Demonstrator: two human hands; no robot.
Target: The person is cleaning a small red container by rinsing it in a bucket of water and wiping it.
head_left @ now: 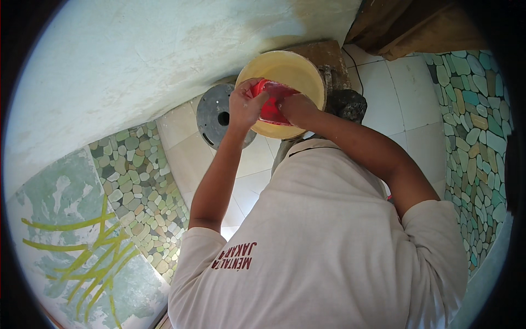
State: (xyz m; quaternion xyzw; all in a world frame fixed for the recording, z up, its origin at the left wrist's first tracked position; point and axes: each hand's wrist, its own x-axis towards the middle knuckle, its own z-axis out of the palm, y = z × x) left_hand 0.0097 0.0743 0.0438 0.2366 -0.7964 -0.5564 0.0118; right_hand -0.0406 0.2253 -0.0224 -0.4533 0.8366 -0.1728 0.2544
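A red, open-topped plastic container (269, 111) is tilted over a pale yellow bucket (280, 61). My left hand (245, 108) grips its left side, thumb over the edge and fingers closed around it. From the right, my right hand (299, 111) reaches into or against the container's opening. Its fingertips are hidden, so whether it holds anything does not show. The inside of the bucket looks yellowish, and I cannot tell what it contains.
Left of the bucket lies a grey round disc (211, 113) with a central hole. Behind it are a brown wooden board (319, 53) and a pale wall (164, 49). A dark lumpy object (352, 105) and a black cable (359, 71) lie right; a brown curtain (419, 27) hangs beyond.
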